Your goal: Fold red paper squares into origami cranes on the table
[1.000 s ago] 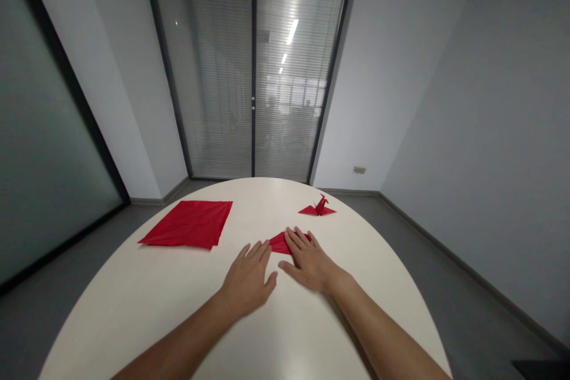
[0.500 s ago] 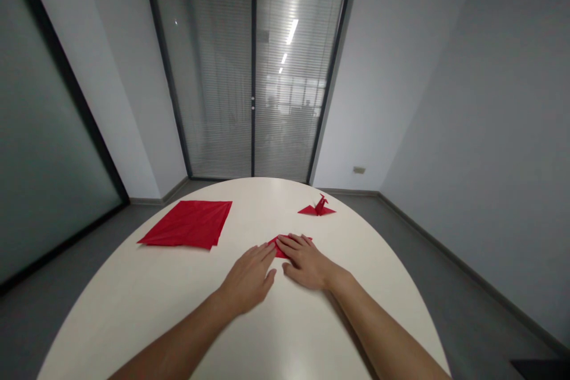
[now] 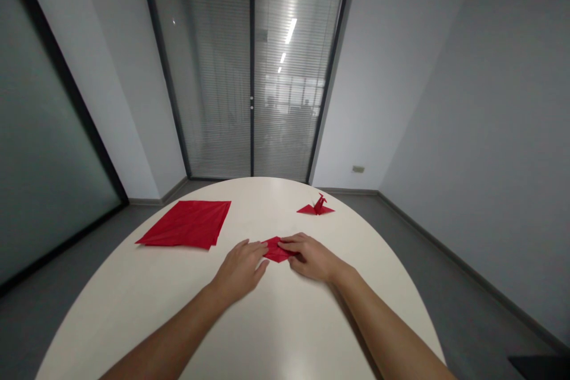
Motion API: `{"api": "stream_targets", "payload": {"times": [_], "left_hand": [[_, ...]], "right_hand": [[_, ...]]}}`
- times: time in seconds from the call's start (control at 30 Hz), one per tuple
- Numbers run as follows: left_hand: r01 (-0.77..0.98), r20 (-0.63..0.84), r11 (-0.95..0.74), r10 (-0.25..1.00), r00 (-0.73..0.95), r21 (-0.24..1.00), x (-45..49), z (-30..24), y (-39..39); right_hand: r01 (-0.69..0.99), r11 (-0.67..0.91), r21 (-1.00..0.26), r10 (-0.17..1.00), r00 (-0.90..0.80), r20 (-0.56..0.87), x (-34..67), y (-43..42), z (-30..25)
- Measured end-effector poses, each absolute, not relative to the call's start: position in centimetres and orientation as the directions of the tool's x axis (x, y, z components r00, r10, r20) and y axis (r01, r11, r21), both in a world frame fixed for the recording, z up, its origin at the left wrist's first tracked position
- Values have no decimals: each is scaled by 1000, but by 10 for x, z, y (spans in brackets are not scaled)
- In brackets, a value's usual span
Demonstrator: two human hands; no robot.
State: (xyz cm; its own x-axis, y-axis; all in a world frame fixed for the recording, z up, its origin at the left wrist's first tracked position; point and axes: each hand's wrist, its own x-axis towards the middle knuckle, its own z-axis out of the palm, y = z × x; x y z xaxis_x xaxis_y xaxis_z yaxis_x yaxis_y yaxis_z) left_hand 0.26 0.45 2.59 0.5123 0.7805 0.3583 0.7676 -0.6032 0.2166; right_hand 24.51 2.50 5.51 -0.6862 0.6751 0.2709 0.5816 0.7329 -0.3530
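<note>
Both hands at a folded red paper (image 3: 275,250) on the round white tabletop (image 3: 289,332)

The fingers of my right hand (image 3: 312,256) pinch the paper's far edge; those of my left hand (image 3: 240,267) curl against its nine o'clock edge, gripping or only pressing I cannot tell; a stack of red sheets (image 3: 187,224) lies at ten o'clock, a paper crane (image 3: 317,206) at one o'clock; at twelve, a dark-framed glass door (image 3: 252,71) with blinds; pale grey walls (image 3: 467,101); grey floor (image 3: 445,285).

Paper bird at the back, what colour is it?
The paper crane is plain red; the head view shows it.
</note>
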Motion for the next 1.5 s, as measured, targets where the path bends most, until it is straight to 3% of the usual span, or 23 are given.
{"api": "stream_targets", "payload": {"times": [0.87,1.17,1.5], "left_hand": [[766,409,-603,772,488,224,3,29,3],[842,303,-504,846,438,190,1,34,10],[838,313,-506,845,434,202,1,33,11]], "right_hand": [[668,579,-468,814,-511,277,246,29,51],[613,640,-463,760,-597,259,252,28,49],[613,655,-443,750,-602,275,250,28,52]]}}
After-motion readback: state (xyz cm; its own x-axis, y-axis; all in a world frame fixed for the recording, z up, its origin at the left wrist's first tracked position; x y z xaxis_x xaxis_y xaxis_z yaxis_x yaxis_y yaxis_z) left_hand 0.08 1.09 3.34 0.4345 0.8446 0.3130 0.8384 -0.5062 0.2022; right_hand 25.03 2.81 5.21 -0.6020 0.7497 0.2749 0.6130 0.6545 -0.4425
